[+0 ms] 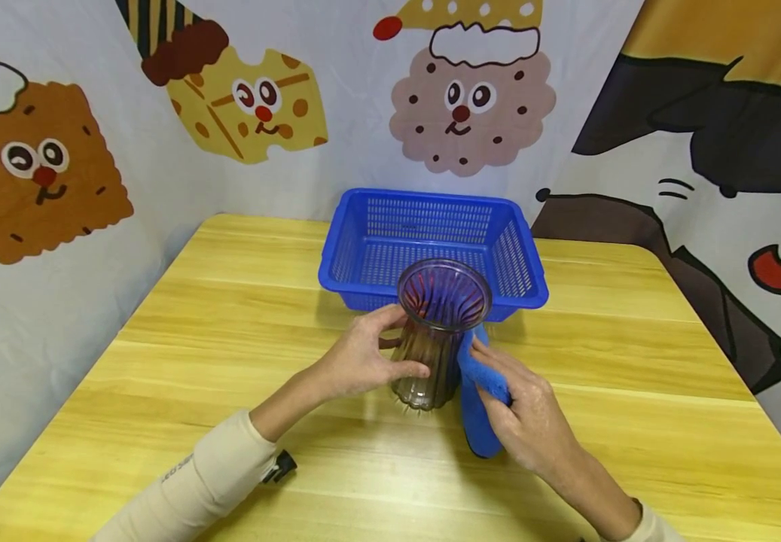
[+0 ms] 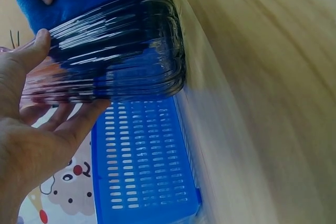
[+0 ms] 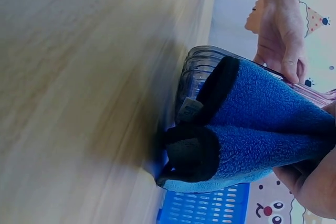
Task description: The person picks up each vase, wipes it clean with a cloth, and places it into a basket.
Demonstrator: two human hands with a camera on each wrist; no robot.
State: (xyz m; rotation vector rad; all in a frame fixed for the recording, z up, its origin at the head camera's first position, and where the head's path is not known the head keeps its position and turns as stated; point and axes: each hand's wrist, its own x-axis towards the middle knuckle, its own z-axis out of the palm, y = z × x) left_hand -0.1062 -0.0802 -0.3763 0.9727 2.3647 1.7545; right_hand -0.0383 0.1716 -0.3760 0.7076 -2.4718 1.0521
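Note:
A ribbed, see-through glass vase (image 1: 424, 361) with a purplish flared rim stands upright in the middle of the head view. Its base is at or just above the tabletop; I cannot tell which. My left hand (image 1: 363, 354) grips the vase from the left, thumb in front and fingers behind, as the left wrist view also shows around the glass (image 2: 121, 51). On the other side, my right hand (image 1: 532, 414) holds a folded blue cloth (image 1: 481, 429) against the vase. In the right wrist view the cloth (image 3: 268, 98) hangs down, dark-edged with a small tag, hiding part of the vase.
Behind the vase, a blue perforated plastic basket (image 1: 431, 252) sits on the wooden table (image 1: 227, 324). A white curtain with cartoon prints (image 1: 356, 83) hangs along the table's far side.

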